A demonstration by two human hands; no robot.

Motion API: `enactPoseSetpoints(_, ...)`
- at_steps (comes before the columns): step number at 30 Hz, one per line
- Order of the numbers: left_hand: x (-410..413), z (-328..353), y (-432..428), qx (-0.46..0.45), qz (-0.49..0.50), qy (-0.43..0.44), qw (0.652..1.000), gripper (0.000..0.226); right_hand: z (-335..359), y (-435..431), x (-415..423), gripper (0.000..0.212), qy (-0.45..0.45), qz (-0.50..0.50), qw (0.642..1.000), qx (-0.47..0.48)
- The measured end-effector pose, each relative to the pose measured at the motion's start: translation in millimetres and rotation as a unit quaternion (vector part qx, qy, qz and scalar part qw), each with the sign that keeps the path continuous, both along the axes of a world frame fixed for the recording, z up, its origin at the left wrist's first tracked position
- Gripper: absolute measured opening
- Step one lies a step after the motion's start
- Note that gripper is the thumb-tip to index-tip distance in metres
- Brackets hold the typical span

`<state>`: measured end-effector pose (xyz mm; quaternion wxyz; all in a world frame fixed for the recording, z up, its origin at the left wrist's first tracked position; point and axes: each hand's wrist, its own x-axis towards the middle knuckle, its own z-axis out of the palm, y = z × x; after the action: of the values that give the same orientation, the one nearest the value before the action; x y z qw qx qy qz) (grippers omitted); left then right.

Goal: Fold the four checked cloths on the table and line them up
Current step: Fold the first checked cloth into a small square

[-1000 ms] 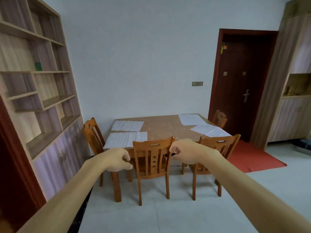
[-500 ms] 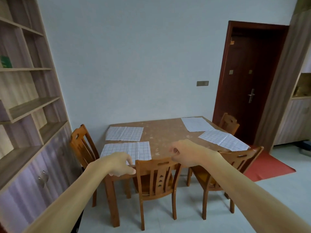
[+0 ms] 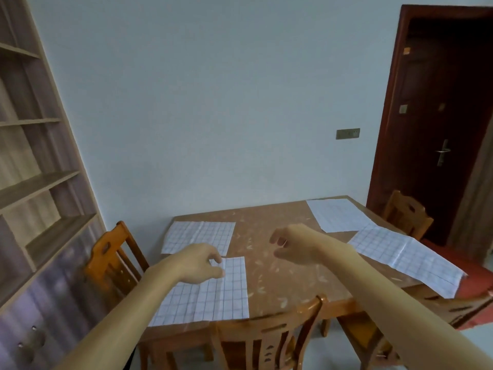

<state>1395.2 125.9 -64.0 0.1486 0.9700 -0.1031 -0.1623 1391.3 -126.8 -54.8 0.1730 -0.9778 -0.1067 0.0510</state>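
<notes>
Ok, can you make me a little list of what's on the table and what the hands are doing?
table: four checked cloths, all spread out
near-left cloth: flat, left hand over it, empty
far-left cloth: flat
far-right cloth: flat
near-right cloth: corner overhangs table edge
right hand: over bare table, empty

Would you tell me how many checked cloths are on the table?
4: near-left cloth, far-left cloth, far-right cloth, near-right cloth overhanging the table edge. None seems hidden.

Four cloths (image 3: pixel 213 297) were white with a fine blue check. The worktop (image 3: pixel 280 263) was brown with pale flecks, the chairs (image 3: pixel 266 340) orange-brown, the door (image 3: pixel 440 116) dark red-brown, the wall (image 3: pixel 213 102) pale grey-blue.
</notes>
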Motion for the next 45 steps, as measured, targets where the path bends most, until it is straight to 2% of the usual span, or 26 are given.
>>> enactPoseSetpoints(11,165.1,-39.2,-19.4,-0.014,-0.009,0.021,1.0,0.046,-45.9,-15.9,146.0,0.04,0.033,0.001,0.999,-0.005)
enactPoseSetpoints(18,242.5,-102.0,7.0,-0.002,-0.023,0.068,0.997,0.051,-101.6,18.6,228.3,0.04,0.088,-0.011,0.996,-0.005)
enactPoseSetpoints(26,317.7,-188.1,50.4,-0.021,-0.031,0.16,0.986,0.048,-184.3,69.3,305.4,0.038,0.188,-0.004,0.982,-0.009)
enactPoseSetpoints(31,341.6,-248.6,78.1,-0.017,-0.036,0.207,0.977,0.05,-259.1,92.3,331.8,0.041,0.267,-0.026,0.963,-0.005)
enactPoseSetpoints(34,344.7,-284.5,88.9,-0.022,-0.042,0.2,0.979,0.05,-297.2,102.3,339.3,0.044,0.303,-0.056,0.951,-0.002)
enactPoseSetpoints(39,326.5,-341.0,92.5,-0.096,-0.074,0.188,0.975,0.057,-349.0,114.7,333.8,0.051,0.334,-0.127,0.934,0.002)
enactPoseSetpoints(42,312.4,-372.7,87.5,-0.028,-0.068,0.192,0.979,0.075,-374.3,115.2,325.3,0.045,0.352,-0.171,0.92,0.019)
enactPoseSetpoints(45,298.9,-399.8,82.2,-0.008,-0.049,0.22,0.974,0.084,-394.2,117.7,316.5,0.042,0.373,-0.206,0.904,0.025)
